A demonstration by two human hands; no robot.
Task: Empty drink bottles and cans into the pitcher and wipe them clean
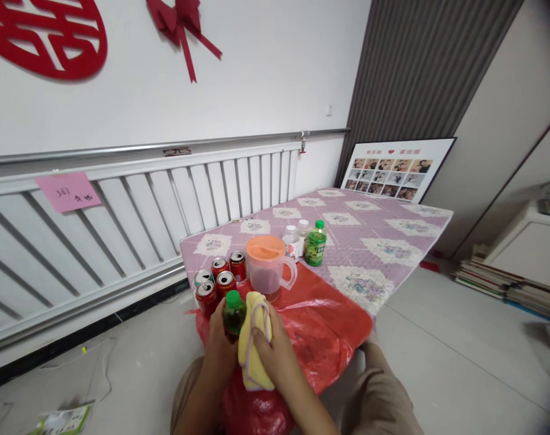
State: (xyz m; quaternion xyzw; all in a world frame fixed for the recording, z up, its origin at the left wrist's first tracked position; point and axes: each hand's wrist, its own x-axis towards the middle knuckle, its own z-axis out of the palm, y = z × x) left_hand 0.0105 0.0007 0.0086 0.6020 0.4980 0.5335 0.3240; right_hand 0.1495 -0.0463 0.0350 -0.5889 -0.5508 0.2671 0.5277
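Low bench (392,241) by white wall, red plastic sheet (320,326) at near end | left hand (218,347) fingers wrapped round green-capped bottle (233,314) | right hand (275,353) fingers pressing yellow cloth (252,350) against it | red cans (218,281), orange-lidded jug (268,266) just behind.

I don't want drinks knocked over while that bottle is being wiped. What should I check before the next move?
1. Left hand grips the green-capped bottle: ok.
2. Right hand presses the yellow cloth on the bottle: ok.
3. Bottle cap on: ok.
4. Red cans apart from the left hand: not ok, close.
5. Pitcher lid seated: ok.
6. Bottle clean: cannot tell.
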